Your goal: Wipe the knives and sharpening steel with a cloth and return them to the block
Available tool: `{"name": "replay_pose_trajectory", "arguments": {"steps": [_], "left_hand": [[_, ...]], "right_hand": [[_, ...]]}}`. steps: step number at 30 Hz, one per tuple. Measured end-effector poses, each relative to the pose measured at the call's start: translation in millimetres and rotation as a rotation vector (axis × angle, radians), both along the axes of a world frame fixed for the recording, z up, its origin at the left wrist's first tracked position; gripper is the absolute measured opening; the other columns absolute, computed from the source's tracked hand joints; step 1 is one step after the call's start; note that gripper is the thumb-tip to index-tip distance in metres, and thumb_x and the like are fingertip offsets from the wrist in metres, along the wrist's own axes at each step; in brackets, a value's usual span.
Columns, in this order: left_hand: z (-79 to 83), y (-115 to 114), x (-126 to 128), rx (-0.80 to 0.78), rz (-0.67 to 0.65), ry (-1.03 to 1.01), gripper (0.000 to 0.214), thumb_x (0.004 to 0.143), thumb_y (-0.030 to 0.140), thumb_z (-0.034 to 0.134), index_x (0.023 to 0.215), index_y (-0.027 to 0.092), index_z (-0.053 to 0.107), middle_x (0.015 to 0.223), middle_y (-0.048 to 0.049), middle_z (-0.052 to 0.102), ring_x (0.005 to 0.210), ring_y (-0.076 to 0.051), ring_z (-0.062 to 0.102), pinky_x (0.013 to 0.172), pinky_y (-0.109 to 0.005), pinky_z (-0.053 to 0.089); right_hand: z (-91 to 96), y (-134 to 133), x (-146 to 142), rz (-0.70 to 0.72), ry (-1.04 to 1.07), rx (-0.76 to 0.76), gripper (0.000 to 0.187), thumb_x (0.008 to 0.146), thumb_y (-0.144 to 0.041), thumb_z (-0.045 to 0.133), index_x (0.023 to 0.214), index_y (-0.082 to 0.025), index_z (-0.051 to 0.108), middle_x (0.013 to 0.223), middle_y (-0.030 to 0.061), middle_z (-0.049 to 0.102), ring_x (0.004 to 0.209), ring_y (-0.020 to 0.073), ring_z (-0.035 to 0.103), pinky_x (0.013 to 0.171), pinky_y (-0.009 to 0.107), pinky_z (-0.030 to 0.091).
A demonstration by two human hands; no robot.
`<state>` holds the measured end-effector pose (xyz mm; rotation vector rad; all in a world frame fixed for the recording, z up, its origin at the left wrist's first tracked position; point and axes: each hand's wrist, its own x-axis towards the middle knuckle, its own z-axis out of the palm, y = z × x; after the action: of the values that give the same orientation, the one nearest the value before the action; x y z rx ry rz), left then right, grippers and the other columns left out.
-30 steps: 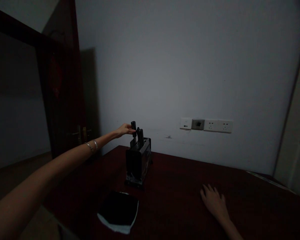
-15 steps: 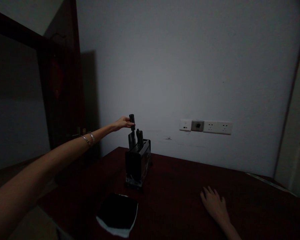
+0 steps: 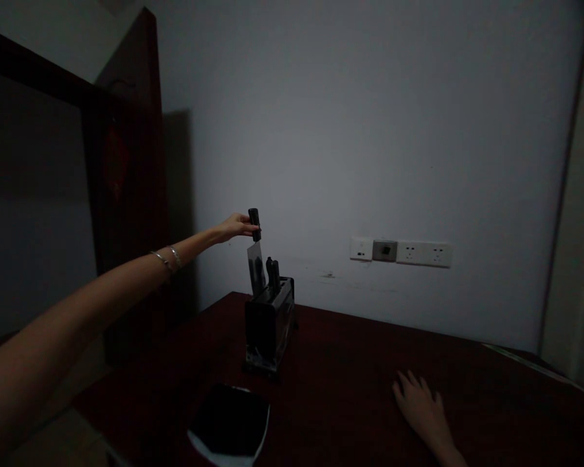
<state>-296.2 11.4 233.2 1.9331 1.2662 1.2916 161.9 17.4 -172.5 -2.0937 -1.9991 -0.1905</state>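
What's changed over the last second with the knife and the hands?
The left hand, holding the knife by its handle throughout, has lifted it upward; its blade now shows above the block. The right hand stays flat on the table; the block has not moved.

A broad-bladed knife (image 3: 255, 267) with a black handle is held upright, its blade's lower end seated in a top slot of a dark knife block (image 3: 268, 321). The block is stood on the table (image 3: 350, 363), at its far left.
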Motion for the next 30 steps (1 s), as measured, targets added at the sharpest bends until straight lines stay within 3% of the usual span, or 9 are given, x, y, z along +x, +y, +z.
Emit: {"name": "replay_pose_trajectory", "arguments": {"steps": [13, 19, 23, 26, 30], "left_hand": [[65.0, -34.7, -7.0, 0.104, 0.017, 0.084, 0.031, 0.065, 0.024, 0.072, 0.087, 0.004, 0.063, 0.091, -0.0137, 0.065, 0.086, -0.021, 0.063, 0.088, -0.041, 0.045], [71.1, -60.0, 11.0, 0.103, -0.047, 0.086, 0.029, 0.068, 0.024, 0.070, 0.087, 0.004, 0.064, 0.091, -0.0136, 0.065, 0.093, -0.024, 0.061, 0.091, -0.042, 0.043], [63.2, -78.8, 46.2, 0.100, -0.106, 0.072, 0.027, 0.069, 0.021, 0.068, 0.088, 0.002, 0.063, 0.089, -0.0132, 0.065, 0.093, -0.024, 0.061, 0.091, -0.045, 0.042], [51.5, -87.0, 77.6, 0.123, -0.163, 0.039, 0.027, 0.069, 0.021, 0.069, 0.088, 0.003, 0.063, 0.089, -0.0131, 0.066, 0.090, -0.023, 0.062, 0.090, -0.045, 0.043], [21.6, -89.8, 120.3, 0.130, -0.244, -0.024, 0.031, 0.066, 0.023, 0.071, 0.089, 0.004, 0.063, 0.092, -0.0150, 0.066, 0.086, -0.022, 0.063, 0.088, -0.045, 0.045]], "right_hand": [[-4.3, 3.5, 2.3, 0.013, 0.036, 0.001, 0.052, 0.084, -0.036, 0.027, 0.125, -0.015, 0.049, 0.136, 0.0118, 0.042, 0.128, 0.0315, 0.032, 0.100, 0.054, 0.024], [11.0, 2.0, 8.6, 0.005, 0.201, -0.034, 0.051, 0.083, -0.034, 0.030, 0.125, -0.012, 0.048, 0.133, 0.0125, 0.047, 0.125, 0.0277, 0.038, 0.101, 0.049, 0.028], [55.1, -2.5, 18.8, 0.072, 0.555, -0.012, 0.052, 0.081, -0.027, 0.031, 0.120, 0.003, 0.050, 0.122, 0.0208, 0.054, 0.114, 0.0261, 0.051, 0.099, 0.036, 0.035], [106.7, -22.6, 22.2, 0.165, 0.924, 0.044, 0.043, 0.080, -0.033, 0.040, 0.103, -0.004, 0.062, 0.113, 0.0188, 0.061, 0.111, 0.0290, 0.053, 0.097, 0.039, 0.038], [178.7, -75.4, 20.5, 0.368, 1.542, -0.303, 0.036, 0.078, -0.038, 0.053, 0.097, -0.009, 0.063, 0.105, 0.0205, 0.065, 0.092, 0.0263, 0.064, 0.085, 0.039, 0.049]]}}
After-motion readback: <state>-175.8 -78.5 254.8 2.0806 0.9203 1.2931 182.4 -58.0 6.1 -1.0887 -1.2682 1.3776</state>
